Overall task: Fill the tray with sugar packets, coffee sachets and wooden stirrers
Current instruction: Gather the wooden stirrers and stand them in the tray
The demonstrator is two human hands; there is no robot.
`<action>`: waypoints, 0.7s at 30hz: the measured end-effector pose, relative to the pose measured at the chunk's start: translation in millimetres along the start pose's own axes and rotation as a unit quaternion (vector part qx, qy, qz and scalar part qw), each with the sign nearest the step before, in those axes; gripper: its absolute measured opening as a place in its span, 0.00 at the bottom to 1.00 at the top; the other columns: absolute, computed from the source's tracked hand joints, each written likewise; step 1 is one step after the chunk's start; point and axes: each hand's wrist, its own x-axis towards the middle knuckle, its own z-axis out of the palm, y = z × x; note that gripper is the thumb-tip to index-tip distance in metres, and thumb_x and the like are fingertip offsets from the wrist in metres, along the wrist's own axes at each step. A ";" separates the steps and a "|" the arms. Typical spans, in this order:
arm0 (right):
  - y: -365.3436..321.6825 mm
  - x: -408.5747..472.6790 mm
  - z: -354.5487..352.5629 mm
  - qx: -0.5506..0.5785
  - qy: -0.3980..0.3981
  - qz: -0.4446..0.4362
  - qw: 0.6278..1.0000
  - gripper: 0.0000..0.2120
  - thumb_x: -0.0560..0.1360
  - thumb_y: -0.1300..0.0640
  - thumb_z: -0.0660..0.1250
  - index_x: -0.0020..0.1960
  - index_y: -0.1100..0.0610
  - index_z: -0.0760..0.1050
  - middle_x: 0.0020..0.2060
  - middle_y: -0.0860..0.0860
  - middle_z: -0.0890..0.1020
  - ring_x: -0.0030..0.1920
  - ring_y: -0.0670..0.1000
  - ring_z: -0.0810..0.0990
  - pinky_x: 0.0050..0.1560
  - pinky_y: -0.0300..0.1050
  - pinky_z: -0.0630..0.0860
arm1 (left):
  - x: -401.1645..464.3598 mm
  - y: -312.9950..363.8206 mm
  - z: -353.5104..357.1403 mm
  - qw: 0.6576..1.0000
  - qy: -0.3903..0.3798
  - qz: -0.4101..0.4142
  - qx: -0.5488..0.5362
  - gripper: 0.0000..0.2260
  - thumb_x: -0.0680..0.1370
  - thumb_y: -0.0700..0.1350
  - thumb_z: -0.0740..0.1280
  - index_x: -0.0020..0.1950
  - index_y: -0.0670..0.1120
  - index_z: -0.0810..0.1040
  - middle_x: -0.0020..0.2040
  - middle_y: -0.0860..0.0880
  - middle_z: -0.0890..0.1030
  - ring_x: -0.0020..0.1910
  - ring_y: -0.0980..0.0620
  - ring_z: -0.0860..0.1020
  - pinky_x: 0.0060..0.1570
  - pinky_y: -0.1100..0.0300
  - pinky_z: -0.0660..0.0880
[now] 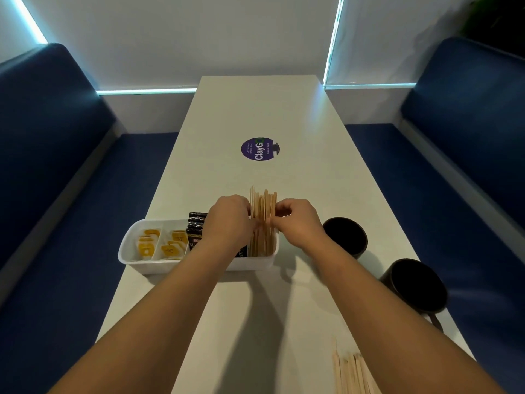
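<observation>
Both of our hands close on the upright bundle of thin pale wooden stirrers [262, 223]: our left hand [228, 220] curls its fingers against the bundle's left side, and our right hand [295, 220] pinches it from the right, fingers bent and knuckles raised. We reach with both forearms stretched forward from the lower corners of the view, converging over the table, wrists nearly level and the backs of our hands turned up toward us.

Those stirrers stand on end in the rightmost compartment of the white rectangular plastic tray [199, 265], their tips rising well above its rim. Just left of them, partly hidden behind our left wrist, black glossy coffee sachets [196, 226] stand in the next compartment. Yellow-and-white sugar packets [162, 244] fill the two left compartments.

That tray sits on the long white table [255, 115], toward its left edge. Right of our right wrist stand two dark round mugs [345, 237], one nearer us than the other. A loose heap of spare wooden stirrers [352, 371] lies at the near right edge. Farther up the table is a round purple sticker [258, 149]. Blue padded benches [56, 137] flank both sides.
</observation>
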 end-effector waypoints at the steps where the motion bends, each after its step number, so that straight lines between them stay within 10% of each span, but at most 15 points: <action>1: -0.5 -0.3 -0.4 0.003 0.002 0.003 1.000 0.08 0.71 0.63 0.73 0.50 0.58 0.83 0.43 0.53 0.84 0.45 0.53 0.82 0.52 0.50 0.80 | -0.2 0.3 -0.3 1.000 0.001 -0.002 -0.004 0.11 0.74 0.53 0.72 0.41 0.46 0.79 0.34 0.51 0.76 0.34 0.51 0.74 0.27 0.62 0.63; 10: -3.9 -1.6 -3.3 0.002 0.014 0.010 1.000 0.12 0.71 0.61 0.73 0.54 0.58 0.80 0.42 0.54 0.83 0.43 0.53 0.82 0.52 0.53 0.80 | -1.8 5.0 8.1 0.999 0.020 0.004 0.025 0.12 0.78 0.50 0.68 0.54 0.43 0.81 0.47 0.45 0.82 0.39 0.50 0.76 0.37 0.60 0.70; 17: -8.6 -5.9 3.4 -0.039 0.048 -0.047 0.997 0.23 0.76 0.63 0.65 0.69 0.50 0.70 0.43 0.51 0.79 0.43 0.49 0.78 0.39 0.32 0.70 | -6.7 3.5 10.7 0.998 0.047 0.038 0.035 0.05 0.79 0.42 0.66 0.52 0.45 0.80 0.45 0.44 0.82 0.41 0.46 0.79 0.36 0.58 0.71; 21: -11.0 -8.2 6.5 -0.082 0.042 -0.060 0.994 0.23 0.76 0.64 0.63 0.69 0.51 0.71 0.44 0.51 0.78 0.46 0.50 0.77 0.52 0.42 0.75 | -7.2 2.3 11.3 0.998 0.023 0.046 0.040 0.08 0.78 0.39 0.65 0.53 0.46 0.82 0.47 0.44 0.83 0.45 0.45 0.81 0.38 0.58 0.73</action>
